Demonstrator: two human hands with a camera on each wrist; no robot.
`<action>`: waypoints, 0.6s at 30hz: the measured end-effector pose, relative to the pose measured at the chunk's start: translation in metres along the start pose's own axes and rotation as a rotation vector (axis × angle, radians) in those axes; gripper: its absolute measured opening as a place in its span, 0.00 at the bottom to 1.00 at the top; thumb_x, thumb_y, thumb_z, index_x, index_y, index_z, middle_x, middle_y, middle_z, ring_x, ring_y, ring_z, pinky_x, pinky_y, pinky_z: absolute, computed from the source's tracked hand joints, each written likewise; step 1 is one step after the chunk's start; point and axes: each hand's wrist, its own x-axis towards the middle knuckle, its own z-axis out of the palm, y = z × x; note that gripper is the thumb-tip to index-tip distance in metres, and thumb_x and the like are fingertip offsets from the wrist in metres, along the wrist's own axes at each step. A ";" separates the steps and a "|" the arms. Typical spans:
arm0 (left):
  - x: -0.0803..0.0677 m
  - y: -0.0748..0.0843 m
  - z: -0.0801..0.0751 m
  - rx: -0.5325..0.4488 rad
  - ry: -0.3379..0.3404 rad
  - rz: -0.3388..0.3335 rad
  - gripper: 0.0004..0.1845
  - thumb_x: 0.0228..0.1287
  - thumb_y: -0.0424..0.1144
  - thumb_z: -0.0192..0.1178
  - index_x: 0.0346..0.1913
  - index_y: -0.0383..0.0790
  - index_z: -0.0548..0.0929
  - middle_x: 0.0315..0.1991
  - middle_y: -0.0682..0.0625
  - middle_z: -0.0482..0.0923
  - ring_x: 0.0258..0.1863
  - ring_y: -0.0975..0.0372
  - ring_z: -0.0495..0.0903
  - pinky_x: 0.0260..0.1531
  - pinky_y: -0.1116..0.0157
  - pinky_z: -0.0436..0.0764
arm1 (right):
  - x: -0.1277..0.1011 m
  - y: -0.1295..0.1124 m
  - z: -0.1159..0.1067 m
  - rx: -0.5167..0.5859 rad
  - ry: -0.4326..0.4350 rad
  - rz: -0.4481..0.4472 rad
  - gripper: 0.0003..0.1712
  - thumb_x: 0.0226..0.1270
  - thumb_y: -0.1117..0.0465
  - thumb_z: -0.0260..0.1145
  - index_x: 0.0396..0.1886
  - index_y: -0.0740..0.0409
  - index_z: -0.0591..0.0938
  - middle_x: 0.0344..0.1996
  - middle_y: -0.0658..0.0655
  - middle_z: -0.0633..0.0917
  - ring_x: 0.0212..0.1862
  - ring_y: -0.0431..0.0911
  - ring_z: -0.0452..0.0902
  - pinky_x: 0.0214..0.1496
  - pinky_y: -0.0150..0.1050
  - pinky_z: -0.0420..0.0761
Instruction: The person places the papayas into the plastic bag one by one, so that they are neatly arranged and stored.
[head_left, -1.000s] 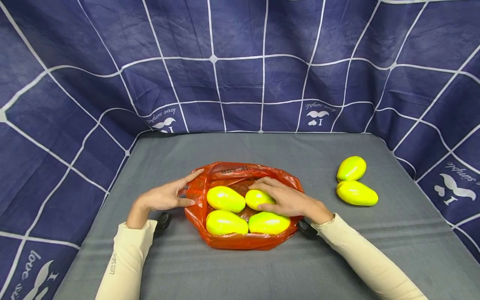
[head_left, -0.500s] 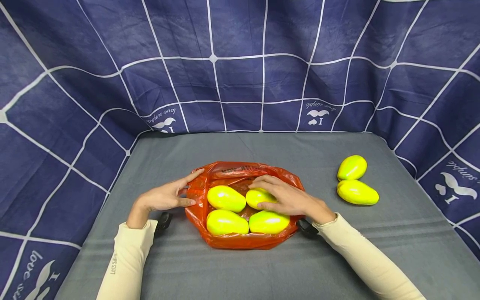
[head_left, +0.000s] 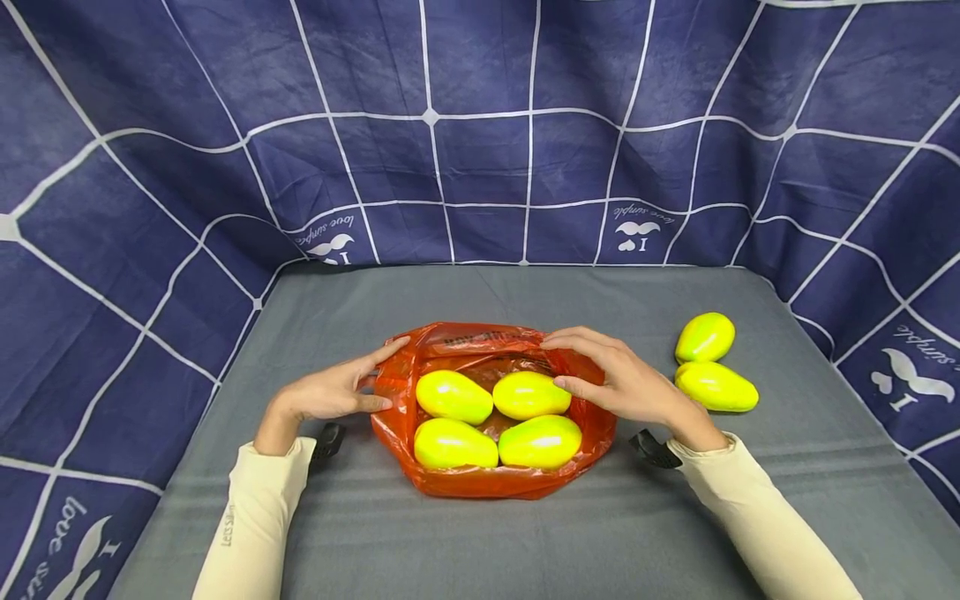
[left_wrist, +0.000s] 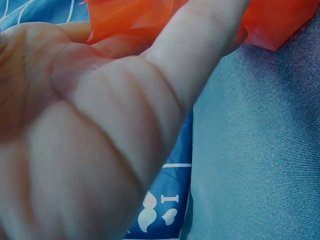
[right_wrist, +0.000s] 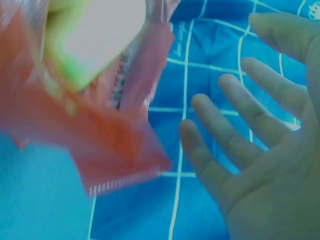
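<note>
Item 1: red plastic bag (head_left: 480, 485), centre of my head frame, mouth open, dark lettering on its far wall, set on grey cloth (head_left: 450, 550)

Item 2: yellow-green fruits, four, lying inside the bag in two rows: upper-left fruit (head_left: 453, 397), upper-right fruit (head_left: 528, 395), lower-left fruit (head_left: 455, 444), lower-right fruit (head_left: 540, 442)

Item 3: left hand (head_left: 322, 393), left of centre, thumb and index finger spread and resting on the bag's left side; in my left wrist view, red film lies over some of its fingers, and I cannot tell how firmly they press

Item 4: right hand (head_left: 630, 379), right of centre, by the bag's right edge; my right wrist view shows it spread, fingers fanned out and apart from the bag

Item 5: loose fruits, two, right of the frame, outside the bag: upper loose fruit (head_left: 705, 337) and lower loose fruit (head_left: 716, 387), overlapping as I see them

Item 6: cream sleeves, left sleeve (head_left: 258, 500) at lower left, right sleeve (head_left: 757, 500) at lower right

Item 7: blue curtain (head_left: 480, 158), white grid lines, across the frame's upper part
</note>
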 end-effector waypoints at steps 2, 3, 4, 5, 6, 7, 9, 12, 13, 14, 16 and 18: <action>0.000 0.000 0.000 0.004 0.000 -0.001 0.52 0.66 0.34 0.65 0.82 0.47 0.39 0.81 0.38 0.37 0.77 0.45 0.47 0.60 0.82 0.64 | -0.005 0.003 -0.004 0.000 0.044 0.011 0.26 0.69 0.55 0.69 0.65 0.42 0.76 0.62 0.47 0.78 0.64 0.43 0.73 0.67 0.46 0.74; 0.000 0.000 0.000 0.007 0.001 -0.003 0.52 0.66 0.34 0.65 0.82 0.47 0.40 0.81 0.39 0.37 0.77 0.45 0.47 0.61 0.82 0.63 | -0.008 0.005 -0.005 0.005 0.063 0.015 0.26 0.69 0.56 0.70 0.65 0.43 0.77 0.61 0.48 0.79 0.63 0.44 0.74 0.66 0.44 0.74; 0.000 0.001 0.000 0.005 -0.001 -0.003 0.52 0.66 0.34 0.65 0.82 0.47 0.40 0.81 0.39 0.37 0.77 0.45 0.47 0.61 0.82 0.62 | -0.010 0.007 -0.007 0.011 0.080 0.018 0.25 0.69 0.58 0.70 0.65 0.44 0.77 0.61 0.49 0.80 0.63 0.44 0.75 0.66 0.41 0.75; 0.000 0.001 0.001 0.001 -0.003 -0.003 0.52 0.66 0.33 0.65 0.82 0.47 0.40 0.81 0.39 0.37 0.77 0.45 0.47 0.61 0.82 0.62 | -0.013 0.008 -0.008 0.017 0.095 0.021 0.25 0.68 0.59 0.70 0.64 0.46 0.78 0.61 0.50 0.80 0.62 0.45 0.75 0.65 0.40 0.75; 0.000 0.001 0.001 0.004 -0.001 -0.003 0.52 0.66 0.33 0.65 0.82 0.47 0.40 0.81 0.40 0.38 0.77 0.46 0.46 0.61 0.83 0.62 | -0.015 0.009 -0.010 0.023 0.108 0.025 0.25 0.68 0.60 0.70 0.64 0.47 0.78 0.60 0.51 0.80 0.62 0.45 0.75 0.64 0.38 0.76; 0.000 0.002 0.001 0.005 0.001 -0.004 0.52 0.66 0.33 0.65 0.82 0.48 0.40 0.81 0.40 0.38 0.78 0.47 0.46 0.61 0.83 0.61 | -0.018 0.011 -0.011 0.026 0.121 0.031 0.24 0.68 0.61 0.70 0.63 0.49 0.79 0.60 0.51 0.80 0.61 0.44 0.75 0.63 0.37 0.76; 0.000 0.001 0.001 0.007 0.001 -0.001 0.52 0.66 0.33 0.65 0.82 0.48 0.40 0.81 0.40 0.38 0.78 0.47 0.46 0.61 0.83 0.61 | -0.023 0.013 -0.014 0.030 0.141 0.046 0.24 0.67 0.62 0.70 0.62 0.49 0.79 0.60 0.49 0.81 0.61 0.41 0.75 0.62 0.34 0.77; 0.000 0.001 0.001 0.018 0.006 0.006 0.52 0.66 0.34 0.65 0.82 0.47 0.40 0.81 0.40 0.38 0.78 0.46 0.46 0.62 0.84 0.60 | -0.032 0.017 -0.018 0.013 0.162 0.064 0.26 0.66 0.63 0.71 0.63 0.46 0.79 0.60 0.47 0.80 0.61 0.37 0.74 0.61 0.33 0.77; 0.000 0.001 0.001 0.022 0.007 0.009 0.52 0.66 0.34 0.65 0.82 0.47 0.40 0.81 0.39 0.38 0.78 0.46 0.45 0.61 0.84 0.60 | -0.035 0.019 -0.020 0.005 0.169 0.072 0.26 0.65 0.63 0.71 0.63 0.44 0.79 0.60 0.46 0.80 0.61 0.37 0.74 0.61 0.32 0.77; 0.000 0.000 0.001 0.023 0.009 0.010 0.52 0.66 0.34 0.65 0.82 0.46 0.40 0.81 0.39 0.38 0.78 0.45 0.45 0.61 0.84 0.59 | -0.038 0.021 -0.022 0.000 0.176 0.081 0.27 0.65 0.64 0.72 0.63 0.42 0.78 0.60 0.46 0.80 0.62 0.36 0.74 0.61 0.30 0.76; -0.001 0.001 0.001 0.024 0.011 0.007 0.52 0.66 0.34 0.65 0.82 0.47 0.41 0.81 0.39 0.38 0.78 0.45 0.46 0.62 0.83 0.59 | -0.044 0.025 -0.026 -0.016 0.191 0.100 0.28 0.64 0.64 0.73 0.62 0.42 0.79 0.60 0.46 0.80 0.62 0.35 0.73 0.61 0.26 0.75; -0.001 0.002 0.000 0.025 0.012 -0.002 0.52 0.66 0.35 0.65 0.82 0.47 0.41 0.81 0.39 0.39 0.77 0.45 0.47 0.63 0.81 0.60 | -0.050 0.030 -0.029 -0.032 0.208 0.117 0.28 0.63 0.65 0.73 0.61 0.43 0.80 0.59 0.47 0.81 0.62 0.33 0.73 0.61 0.24 0.73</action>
